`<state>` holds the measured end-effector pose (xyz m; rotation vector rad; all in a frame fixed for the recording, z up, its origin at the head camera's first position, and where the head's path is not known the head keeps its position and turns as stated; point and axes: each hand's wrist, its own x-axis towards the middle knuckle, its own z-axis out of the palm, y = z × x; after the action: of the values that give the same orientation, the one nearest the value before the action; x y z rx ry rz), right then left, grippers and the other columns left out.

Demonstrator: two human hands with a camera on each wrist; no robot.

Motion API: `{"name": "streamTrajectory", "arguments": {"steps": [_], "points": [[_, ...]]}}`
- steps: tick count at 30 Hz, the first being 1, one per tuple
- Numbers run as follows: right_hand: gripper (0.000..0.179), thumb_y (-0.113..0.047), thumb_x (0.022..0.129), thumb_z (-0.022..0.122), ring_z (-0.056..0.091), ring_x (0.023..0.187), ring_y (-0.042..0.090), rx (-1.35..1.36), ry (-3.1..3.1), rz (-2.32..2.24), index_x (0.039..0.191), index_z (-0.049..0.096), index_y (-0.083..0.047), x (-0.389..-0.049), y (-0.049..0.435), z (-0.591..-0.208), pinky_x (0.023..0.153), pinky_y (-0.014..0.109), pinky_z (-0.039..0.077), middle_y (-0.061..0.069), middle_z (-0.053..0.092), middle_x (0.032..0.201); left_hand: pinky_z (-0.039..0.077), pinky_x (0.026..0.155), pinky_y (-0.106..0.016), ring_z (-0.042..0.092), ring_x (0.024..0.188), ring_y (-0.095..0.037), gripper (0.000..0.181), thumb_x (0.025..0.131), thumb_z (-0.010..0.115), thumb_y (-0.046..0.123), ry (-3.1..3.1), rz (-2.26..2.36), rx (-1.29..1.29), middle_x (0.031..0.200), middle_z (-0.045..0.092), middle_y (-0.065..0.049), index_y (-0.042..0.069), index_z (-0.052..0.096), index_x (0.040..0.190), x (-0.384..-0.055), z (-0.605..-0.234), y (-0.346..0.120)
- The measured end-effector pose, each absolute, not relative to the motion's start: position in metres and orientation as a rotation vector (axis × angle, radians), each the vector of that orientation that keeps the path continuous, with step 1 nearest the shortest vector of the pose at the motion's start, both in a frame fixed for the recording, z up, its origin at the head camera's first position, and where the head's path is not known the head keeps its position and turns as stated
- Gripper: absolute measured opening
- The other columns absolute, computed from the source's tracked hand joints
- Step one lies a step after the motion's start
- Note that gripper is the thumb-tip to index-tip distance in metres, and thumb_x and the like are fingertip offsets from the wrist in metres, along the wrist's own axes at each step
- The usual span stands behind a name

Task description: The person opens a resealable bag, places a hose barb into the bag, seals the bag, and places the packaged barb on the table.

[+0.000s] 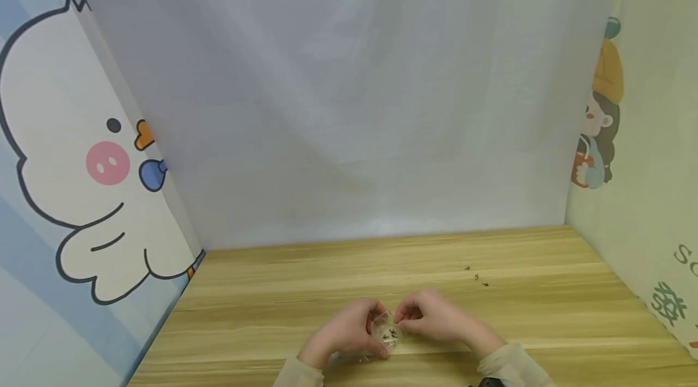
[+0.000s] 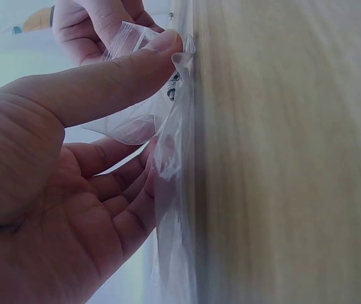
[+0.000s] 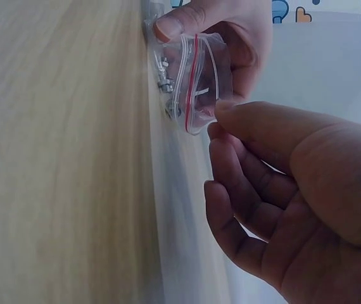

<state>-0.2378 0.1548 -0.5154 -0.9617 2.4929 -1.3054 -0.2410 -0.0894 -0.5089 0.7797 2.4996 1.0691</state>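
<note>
A small clear zip bag (image 3: 196,82) with a red line along its seal is between my two hands, just above the table. Several small metal pieces, possibly screws (image 1: 391,334), show inside it. My left hand (image 1: 357,327) holds the bag, the thumb on one side and curled fingers on the other. At the edge near the red line, my right hand (image 1: 433,317) pinches the plastic between thumb and forefinger. More crumpled clear plastic (image 2: 171,209) lies below the left hand along the tabletop; I cannot tell whether it is a separate bag.
Three tiny dark metal pieces (image 1: 477,277) lie apart on the wooden table (image 1: 283,284), beyond the right hand. A pale curtain (image 1: 354,102) stands at the back edge. Printed panels with cartoon figures (image 1: 60,108) close off the left and right sides.
</note>
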Motion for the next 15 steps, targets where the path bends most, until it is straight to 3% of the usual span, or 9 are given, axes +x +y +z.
{"name": "streamTrajectory", "arguments": {"steps": [15], "points": [[0.006, -0.008, 0.096, 0.079, 0.066, 0.081, 0.003, -0.957, 2.494, -1.286, 0.097, 0.079, -0.013, -0.2379, 0.1485, -0.5167, 0.075, 0.026, 0.057, -0.011, 0.074, 0.089, 0.049, 0.07, -0.026, 0.055, 0.075, -0.008, 0.061, 0.071, 0.101, 0.01, 2.502, 1.06, 0.757, 0.089, 0.062, 0.003, 0.005, 0.068, 0.123, -0.2411, -0.5091, -0.0894]]}}
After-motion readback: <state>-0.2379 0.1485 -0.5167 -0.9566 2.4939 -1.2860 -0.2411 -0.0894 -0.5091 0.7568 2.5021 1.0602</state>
